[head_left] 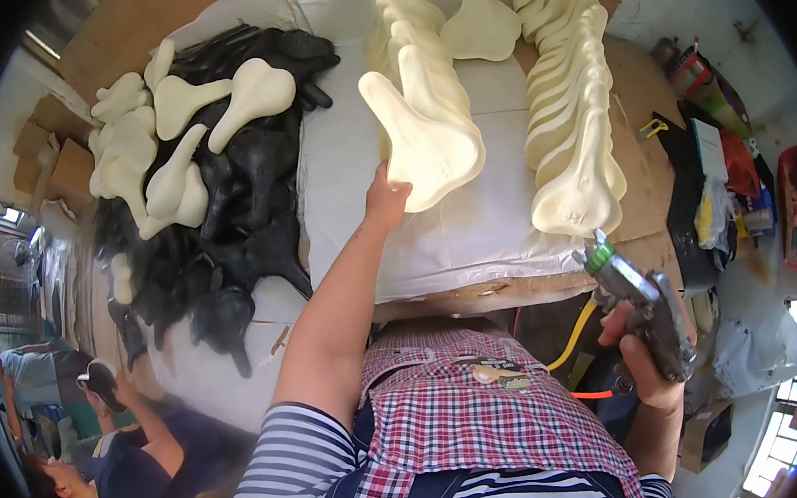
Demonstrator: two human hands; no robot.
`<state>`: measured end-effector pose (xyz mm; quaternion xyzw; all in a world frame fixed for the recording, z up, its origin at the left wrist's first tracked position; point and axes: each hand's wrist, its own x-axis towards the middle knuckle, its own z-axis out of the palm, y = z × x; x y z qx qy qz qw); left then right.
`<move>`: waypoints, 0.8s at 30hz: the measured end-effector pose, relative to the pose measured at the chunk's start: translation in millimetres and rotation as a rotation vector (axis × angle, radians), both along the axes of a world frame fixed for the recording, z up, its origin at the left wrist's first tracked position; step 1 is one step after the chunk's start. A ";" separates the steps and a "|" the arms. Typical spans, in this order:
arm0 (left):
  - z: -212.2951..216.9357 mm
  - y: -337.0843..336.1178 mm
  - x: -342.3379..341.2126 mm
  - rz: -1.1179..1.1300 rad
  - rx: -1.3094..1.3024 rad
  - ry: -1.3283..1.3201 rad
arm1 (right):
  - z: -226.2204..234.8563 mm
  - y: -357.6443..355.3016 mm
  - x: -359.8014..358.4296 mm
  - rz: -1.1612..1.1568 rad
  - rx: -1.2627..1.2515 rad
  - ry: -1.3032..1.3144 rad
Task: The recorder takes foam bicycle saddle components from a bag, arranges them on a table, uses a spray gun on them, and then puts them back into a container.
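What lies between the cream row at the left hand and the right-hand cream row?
The head view shows mostly white sheeting, with one cream saddle-shaped piece toward the far end.

Cream saddle shapes (pixel 438 163) at upper centre look smooth and matt; black shapes (pixel 255 167) at left, faintly glossy. The spray gun (pixel 634 283) at right looks metallic; the lower-centre apron (pixel 497 421), cloth.

Bright windows (pixel 781 443) glare at lower right, and fisheye distortion bends the black-rimmed edges.
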<state>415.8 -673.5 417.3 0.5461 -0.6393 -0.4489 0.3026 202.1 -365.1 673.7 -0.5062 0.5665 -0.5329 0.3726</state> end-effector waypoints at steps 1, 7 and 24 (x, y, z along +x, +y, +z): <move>3.6 -0.8 -6.6 0.028 -0.001 0.008 | -0.4 5.1 -3.3 0.018 -0.054 0.021; -2.1 5.2 29.5 0.053 0.090 0.272 | -29.5 2.9 -19.0 0.032 0.223 0.020; 70.2 -40.0 24.4 -0.096 0.302 0.616 | -45.6 -52.7 -69.5 0.022 0.273 -0.127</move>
